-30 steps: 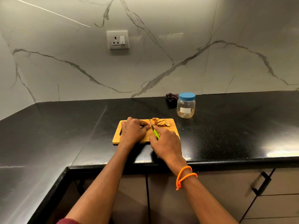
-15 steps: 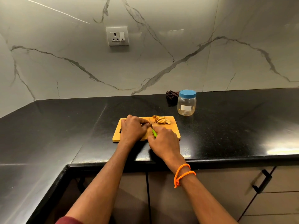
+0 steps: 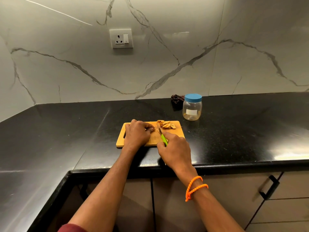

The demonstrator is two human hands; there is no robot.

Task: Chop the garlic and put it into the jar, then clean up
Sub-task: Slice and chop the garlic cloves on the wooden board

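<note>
A wooden cutting board [image 3: 178, 133] lies on the black counter. Garlic pieces [image 3: 166, 124] are heaped at its far right corner. My left hand [image 3: 138, 133] rests on the board with curled fingertips pinning a small garlic piece, mostly hidden under the fingers. My right hand [image 3: 175, 148] grips a green-handled knife [image 3: 163, 138], its blade pointing away from me and down on the board just right of my left fingertips. A clear jar [image 3: 192, 108] with a blue lid on stands behind the board to the right.
A dark crumpled cloth [image 3: 176, 99] lies left of the jar by the marble wall. A wall socket [image 3: 121, 38] sits above. The counter edge [image 3: 234, 163] runs just under my wrists, with cabinet doors and a black handle [image 3: 269, 186] below.
The knife blade has shifted slightly along the board beside my left fingertips. The view has tilted a little; both hands stay on the board.
</note>
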